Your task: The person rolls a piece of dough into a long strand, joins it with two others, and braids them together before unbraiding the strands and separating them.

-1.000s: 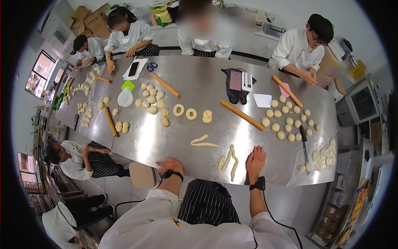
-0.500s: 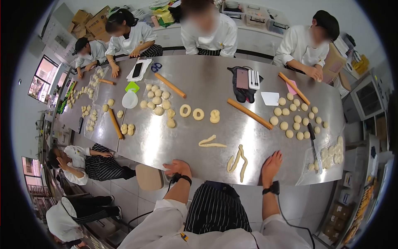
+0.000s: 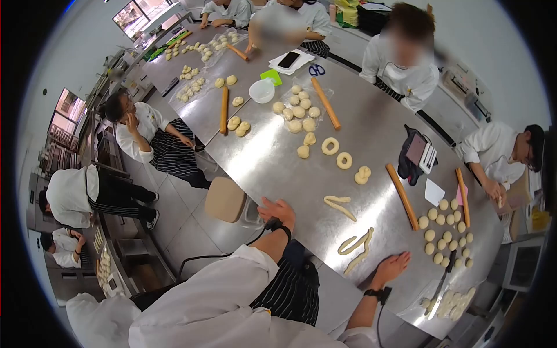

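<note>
My left hand (image 3: 277, 212) rests at the near edge of the steel table (image 3: 272, 180), fingers apart and holding nothing. Farther right along the same edge lies my right hand (image 3: 393, 268), flat with its fingers stretched out, also empty. Between the hands, nearest my right one, are bent dough strips (image 3: 361, 250). Another folded strip (image 3: 339, 207) lies beyond them. Past it sit two dough rings, one of them here (image 3: 344, 160), and a knotted dough piece (image 3: 362, 175).
Rolling pins (image 3: 402, 196), several dough balls (image 3: 447, 232) and a knife (image 3: 442, 284) lie at the right. A white bowl (image 3: 261, 91) and more dough balls stand farther back. A stool (image 3: 224, 199) is left of me. People in white stand around the table.
The head view has turned to the left and tilted, so the table now runs diagonally. Both my hands remain at the table's edge, and the dough pieces lie as before.
</note>
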Available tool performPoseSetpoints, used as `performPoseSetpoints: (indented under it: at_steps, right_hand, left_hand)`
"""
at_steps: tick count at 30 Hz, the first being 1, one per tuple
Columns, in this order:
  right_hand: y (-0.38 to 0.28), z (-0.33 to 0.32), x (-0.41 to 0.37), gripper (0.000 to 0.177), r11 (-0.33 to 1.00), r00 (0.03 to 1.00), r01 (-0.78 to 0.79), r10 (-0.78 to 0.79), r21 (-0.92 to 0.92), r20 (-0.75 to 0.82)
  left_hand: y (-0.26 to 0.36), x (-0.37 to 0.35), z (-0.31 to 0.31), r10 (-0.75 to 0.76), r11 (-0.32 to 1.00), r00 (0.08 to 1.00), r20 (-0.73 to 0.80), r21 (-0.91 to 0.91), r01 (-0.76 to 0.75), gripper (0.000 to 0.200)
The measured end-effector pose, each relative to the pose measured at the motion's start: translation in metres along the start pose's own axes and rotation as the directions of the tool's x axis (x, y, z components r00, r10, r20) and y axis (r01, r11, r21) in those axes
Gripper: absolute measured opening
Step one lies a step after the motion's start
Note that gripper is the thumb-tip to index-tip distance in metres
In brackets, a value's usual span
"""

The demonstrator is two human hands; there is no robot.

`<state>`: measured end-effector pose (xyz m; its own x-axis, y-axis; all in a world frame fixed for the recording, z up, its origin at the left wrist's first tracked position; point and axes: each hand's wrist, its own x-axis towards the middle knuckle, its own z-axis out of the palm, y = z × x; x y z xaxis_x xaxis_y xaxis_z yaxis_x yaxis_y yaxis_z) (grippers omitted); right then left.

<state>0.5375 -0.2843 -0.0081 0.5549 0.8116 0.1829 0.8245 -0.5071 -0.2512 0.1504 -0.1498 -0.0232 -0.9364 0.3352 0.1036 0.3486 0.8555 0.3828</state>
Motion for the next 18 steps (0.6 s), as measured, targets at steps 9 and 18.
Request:
performPoseSetpoints:
  at_steps: [9,18]
  right_hand:
    - [0.006,0.015,0.0,0.043,0.999,0.994,-0.004,-0.002,-0.053,-0.112]
    - [0.0,0.018,-0.016,0.047,1.0,0.998,-0.017,0.018,0.012,-0.068]
  left_hand:
    - [-0.002,-0.002,0.002,-0.007,1.0,0.999,-0.044,0.01,0.007,0.066]
    - [0.005,0.003,-0.001,0.074,0.997,0.994,-0.078,0.0,-0.074,0.067]
